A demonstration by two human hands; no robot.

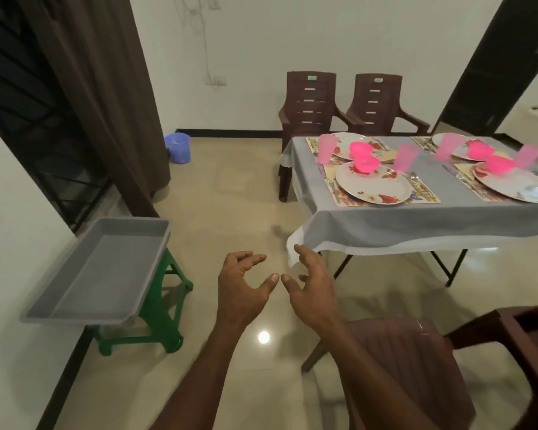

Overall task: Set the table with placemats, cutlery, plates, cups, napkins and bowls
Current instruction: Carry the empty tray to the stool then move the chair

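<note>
My left hand (241,287) and my right hand (312,293) hover side by side over the floor, fingers loosely curled, thumbs nearly touching, holding nothing. The table (385,221) under a grey cloth stands to the right and beyond them. On it lie patterned placemats (429,198) with flowered plates (373,187), pink bowls (366,165), pink cups (327,148) and cutlery (413,178). A grey tray (106,268) sits bare on a green stool (162,318) at the left.
Two brown plastic chairs (311,103) stand behind the table, and another brown chair (448,352) is close at my lower right. A blue bucket (178,147) stands by a brown curtain (106,103). The floor is glossy beige tile.
</note>
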